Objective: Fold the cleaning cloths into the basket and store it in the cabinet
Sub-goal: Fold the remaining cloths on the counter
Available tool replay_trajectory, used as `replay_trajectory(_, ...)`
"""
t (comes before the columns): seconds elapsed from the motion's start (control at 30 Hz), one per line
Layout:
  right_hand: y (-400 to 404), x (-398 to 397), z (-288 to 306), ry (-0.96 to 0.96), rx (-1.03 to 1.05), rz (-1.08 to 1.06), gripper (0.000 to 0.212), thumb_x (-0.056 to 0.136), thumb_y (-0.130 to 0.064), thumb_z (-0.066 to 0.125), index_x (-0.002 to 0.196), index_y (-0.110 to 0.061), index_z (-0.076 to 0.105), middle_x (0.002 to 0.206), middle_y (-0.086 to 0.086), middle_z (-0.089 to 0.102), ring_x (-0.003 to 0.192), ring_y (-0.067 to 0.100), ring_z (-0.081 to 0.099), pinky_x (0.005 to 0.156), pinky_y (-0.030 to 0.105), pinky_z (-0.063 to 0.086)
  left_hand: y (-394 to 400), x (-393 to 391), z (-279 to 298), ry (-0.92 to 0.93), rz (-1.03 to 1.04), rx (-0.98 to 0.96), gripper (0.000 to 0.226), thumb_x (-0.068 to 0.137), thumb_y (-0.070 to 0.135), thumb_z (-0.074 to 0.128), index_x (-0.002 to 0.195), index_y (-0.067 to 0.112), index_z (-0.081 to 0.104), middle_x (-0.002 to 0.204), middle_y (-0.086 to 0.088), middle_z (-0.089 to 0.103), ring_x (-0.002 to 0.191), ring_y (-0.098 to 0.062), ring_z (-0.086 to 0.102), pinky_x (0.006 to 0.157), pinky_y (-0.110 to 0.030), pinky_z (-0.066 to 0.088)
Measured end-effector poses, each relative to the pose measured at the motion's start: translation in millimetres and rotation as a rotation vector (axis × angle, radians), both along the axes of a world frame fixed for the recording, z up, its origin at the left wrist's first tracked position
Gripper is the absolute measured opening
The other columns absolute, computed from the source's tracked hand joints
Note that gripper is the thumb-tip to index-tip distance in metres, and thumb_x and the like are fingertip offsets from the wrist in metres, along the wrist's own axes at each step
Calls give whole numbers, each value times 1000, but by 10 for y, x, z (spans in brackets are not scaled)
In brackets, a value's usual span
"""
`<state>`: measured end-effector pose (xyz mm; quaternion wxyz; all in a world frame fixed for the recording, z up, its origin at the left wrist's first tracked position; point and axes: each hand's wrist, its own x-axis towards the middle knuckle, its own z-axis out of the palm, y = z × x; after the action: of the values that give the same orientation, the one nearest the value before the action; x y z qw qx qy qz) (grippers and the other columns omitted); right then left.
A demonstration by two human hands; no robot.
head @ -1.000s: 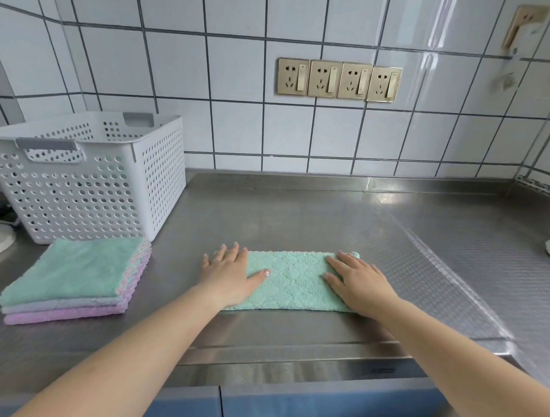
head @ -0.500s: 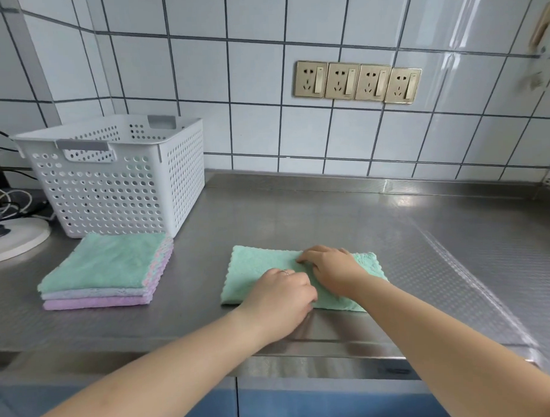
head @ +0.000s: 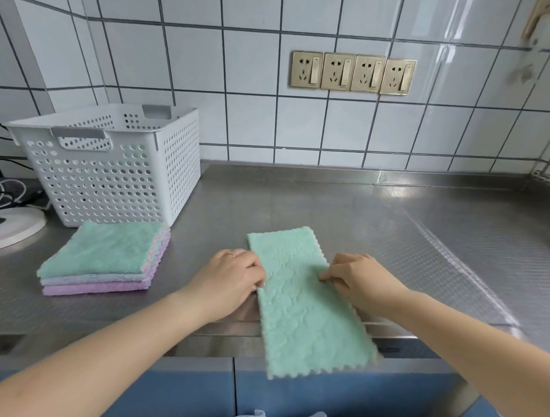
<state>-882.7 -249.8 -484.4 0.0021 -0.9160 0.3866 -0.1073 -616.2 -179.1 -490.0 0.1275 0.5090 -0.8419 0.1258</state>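
1. Left hand (head: 231,280): fingers curled, pinching the left long edge of the green cloth (head: 305,304) near its middle.
2. Right hand (head: 358,278): fingers curled, pinching the right long edge of the same cloth, opposite the left hand.
3. Green cloth: a long folded strip lying front to back on the steel counter (head: 408,228), its near end hanging over the front edge above the blue cabinet doors (head: 186,395).
4. Stack of folded cloths (head: 104,261): green on top, pale blue and purple beneath, to the left of the hands and just in front of the basket (head: 110,170).
5. Basket: white, perforated, upright near the tiled wall; its inside is hidden.
6. Wall: four sockets (head: 353,72) in a row.
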Motion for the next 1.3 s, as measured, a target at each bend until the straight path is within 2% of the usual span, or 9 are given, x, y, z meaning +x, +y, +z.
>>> replay_trajectory(0.2,216,-193,-138,-74,-106,118,35,82,-13,53,112,-23,69,110,2,63,95,25,63,83,34,51,43,88,61,44,-48,163,33,80,25,42,103,26,65,123,5,60,116,-16,56,104,-35,37)
replay_trajectory(0.33,283,-360,-141,28,-5,244,49,90,-26,36,138,-30,47,148,0,40,133,17,42,109,33,32,234,67,75,-10,-134,498,65,83,33,32,147,29,27,155,18,5,142,5,-2,118,-24,-4)
replay_trajectory(0.5,409,-452,-127,211,119,239,64,85,-44,23,148,-39,14,157,-14,9,144,-2,1,120,34,5,387,5,1,-217,-133,490,81,84,28,45,149,36,-4,150,19,-21,138,2,-25,113,-30,-19)
replay_trajectory(0.63,506,-487,-266,132,-152,285,64,84,-45,49,144,-30,35,149,-4,39,140,10,31,114,45,23,448,18,-111,-227,-140,349,85,73,20,42,150,35,6,154,16,-11,142,-1,-15,112,-35,-21)
replay_trajectory(0.77,602,-403,-366,-54,-242,289,43,86,-36,52,129,-26,53,128,-5,58,126,10,49,108,47,33,422,54,-257,-2,-201,184,67,76,14,51,141,29,39,150,13,31,140,-2,23,116,-41,-2)
replay_trajectory(0.93,637,-235,-209,-488,96,49,34,83,-15,43,108,-26,64,110,-15,61,99,-3,57,87,17,45,357,-116,-40,595,-13,420,38,96,34,45,133,32,45,128,17,54,119,-2,50,101,-20,35)
replay_trajectory(1.0,596,-123,-105,-623,130,-49,13,94,-20,51,91,-29,60,87,-15,59,79,-2,55,69,11,39,270,-173,17,729,80,391,22,96,38,43,112,29,56,108,6,63,102,-14,58,88,-26,42)
replay_trajectory(1.1,462,62,28,-801,257,-196,27,95,-22,53,69,-16,44,57,-10,36,50,5,33,50,16,27,76,-249,34,930,148,337,34,96,38,45,94,5,53,76,-2,53,71,-17,50,73,-34,41)
replay_trajectory(1.3,45,298,88,-783,400,-454,30,94,-29,52,72,-11,44,66,2,42,62,16,38,56,28,26,-270,-323,88,1159,232,389,27,94,31,49,111,11,52,105,-8,66,94,-18,61,89,-44,49)
